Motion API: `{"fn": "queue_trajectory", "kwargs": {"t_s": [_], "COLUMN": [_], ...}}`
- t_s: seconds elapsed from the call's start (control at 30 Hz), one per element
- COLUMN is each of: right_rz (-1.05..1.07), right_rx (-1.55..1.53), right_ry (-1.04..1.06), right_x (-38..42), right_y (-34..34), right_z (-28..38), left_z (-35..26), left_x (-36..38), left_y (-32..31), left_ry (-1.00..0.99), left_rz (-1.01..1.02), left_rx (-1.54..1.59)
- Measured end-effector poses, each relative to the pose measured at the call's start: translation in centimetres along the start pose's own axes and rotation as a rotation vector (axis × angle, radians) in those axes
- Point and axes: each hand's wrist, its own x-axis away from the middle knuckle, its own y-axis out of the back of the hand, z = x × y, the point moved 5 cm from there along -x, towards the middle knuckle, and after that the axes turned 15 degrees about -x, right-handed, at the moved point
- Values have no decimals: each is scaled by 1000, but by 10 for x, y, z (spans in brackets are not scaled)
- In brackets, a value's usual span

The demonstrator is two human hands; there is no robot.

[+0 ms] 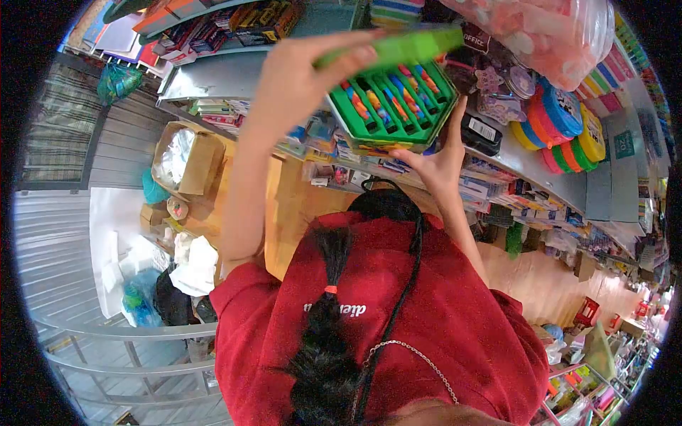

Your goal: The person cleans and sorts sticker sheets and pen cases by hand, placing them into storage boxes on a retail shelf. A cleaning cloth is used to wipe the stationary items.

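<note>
My left hand [305, 67] is closed on a bright green plastic piece [408, 51], a lid or tray seen edge-on and a little blurred. It is raised above the far side of an octagonal box [398, 148]. Inside the box is a green tray [364, 132] with several slots holding multicoloured sticks [398, 106] that look like crayons or pens. My right hand [439, 167] grips the near right corner of the box, thumb at the front and fingers along its right side. Part of the box's far side is hidden behind the green piece.
A shelf holds a clear jar of pink items [547, 35], colourful round containers [558, 113] and a black case [481, 135] right of the box. A cardboard box [202, 160] stands at left. A metal railing [128, 332] runs lower left.
</note>
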Motion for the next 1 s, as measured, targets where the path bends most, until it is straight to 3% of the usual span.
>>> {"fn": "queue_trajectory", "kwargs": {"t_s": [0.27, 0.47, 0.57, 0.67, 0.8, 0.9, 1.0], "right_rz": [25, 48, 49, 61, 49, -19, -63], "right_rx": [-60, -14, -22, -11, -53, -10, -160], "right_ry": [-49, -3, -16, -62, -111, -41, 1], "right_x": [-1, 0, -1, 0, 0, 0, 0], "right_y": [-2, -2, -2, -1, -1, 0, 0], "right_z": [-3, -4, -3, -8, -12, -2, -3], "left_z": [30, 6, -3, -41, -39, -34, -31], "left_x": [11, 8, 8, 21, 34, 43, 48], "left_y": [21, 13, -4, -35, -50, -52, -57], "left_ry": [245, 126, 33, -353, -349, -362, -355], "left_rz": [-133, -83, 38, 46, 91, 95, 94], "left_rx": [157, 242, 20, -525, -572, -570, -560]}}
